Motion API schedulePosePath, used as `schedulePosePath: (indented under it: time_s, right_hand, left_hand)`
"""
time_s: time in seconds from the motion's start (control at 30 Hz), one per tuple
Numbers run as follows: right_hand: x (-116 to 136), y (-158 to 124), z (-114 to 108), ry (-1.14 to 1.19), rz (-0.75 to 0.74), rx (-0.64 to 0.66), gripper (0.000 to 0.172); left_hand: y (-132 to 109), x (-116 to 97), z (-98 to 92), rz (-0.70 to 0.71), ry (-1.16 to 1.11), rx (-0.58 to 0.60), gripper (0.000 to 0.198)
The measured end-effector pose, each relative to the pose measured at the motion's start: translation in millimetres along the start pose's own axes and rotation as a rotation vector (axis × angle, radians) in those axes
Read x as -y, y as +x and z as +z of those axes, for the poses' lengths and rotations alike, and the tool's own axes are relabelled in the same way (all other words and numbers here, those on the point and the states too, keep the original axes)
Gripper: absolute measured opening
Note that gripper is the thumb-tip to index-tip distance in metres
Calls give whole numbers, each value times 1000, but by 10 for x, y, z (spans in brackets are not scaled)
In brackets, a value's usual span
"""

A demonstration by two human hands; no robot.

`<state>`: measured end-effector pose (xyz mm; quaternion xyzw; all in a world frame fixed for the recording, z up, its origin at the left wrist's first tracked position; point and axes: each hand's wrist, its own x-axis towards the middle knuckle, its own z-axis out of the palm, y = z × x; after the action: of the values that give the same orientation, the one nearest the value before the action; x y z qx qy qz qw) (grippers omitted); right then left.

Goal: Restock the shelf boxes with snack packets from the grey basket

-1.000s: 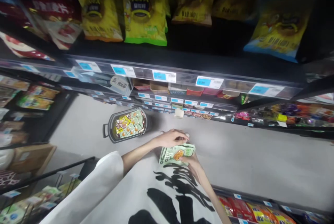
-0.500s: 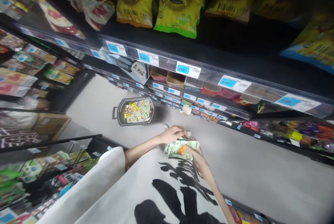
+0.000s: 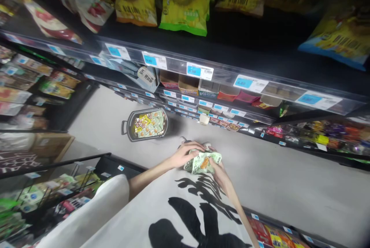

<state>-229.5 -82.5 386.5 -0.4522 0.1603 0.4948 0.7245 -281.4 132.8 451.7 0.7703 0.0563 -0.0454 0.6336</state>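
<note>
Handling step: my right hand pinches the green packet before the shirt; left hand at its edge, grip uncertain; next move, I judge, calls for steady support

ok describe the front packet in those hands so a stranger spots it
Find the white shirt, then the left hand and right hand in front. Between them is a pale green packet with an orange picture; unlike similar packets in the basket, it's held.
</note>
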Motion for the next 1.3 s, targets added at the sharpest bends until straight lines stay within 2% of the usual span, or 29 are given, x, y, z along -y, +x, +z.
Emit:
schedulePosePath:
  time_s: [0.1, 0.17, 0.27, 0.33, 0.47, 0.67, 0.8, 0.93, 1.07, 1.17, 1.3]
  right_hand:
    - [37, -21, -53, -81, 41, -37, 58]
    - [91, -23, -125, -250, 8, -33, 53]
    - [194, -10, -257, -521, -73, 50, 47]
    - [245, -3, -325, -597, -100, 105, 46]
    - [267, -23, -341, -576, -100, 140, 46]
    - [186, -34, -297, -527, -75, 56, 54]
    - [54, 42, -397, -460, -70, 26, 56]
    - [-41, 70, -493, -456, -89, -49, 60]
    - [-5, 0, -542, -421, -103, -171, 62]
    - [92, -57, -609, -374, -161, -324, 61]
    - [259, -114, -798, -443, -247, -456, 49]
  left_hand:
    - [-1, 69, 28, 59, -16, -37, 36]
    - [24, 121, 35, 61, -12, -41, 32]
    - [83, 188, 40, 63, -22, -7, 26]
    - [121, 219, 40, 62, -43, 25, 25]
    - [174, 236, 27, 4, -49, 79, 36]
    - [244, 239, 13, 11, -71, 142, 36]
    - [279, 274, 6, -36, -142, 139, 35]
    - [338, 340, 1, -150, -258, 212, 40]
    - [495, 636, 75, -312, -535, 217, 54]
    - [625, 1038, 133, -533, -704, 85, 60]
    - [704, 1607, 146, -753, -685, -148, 48]
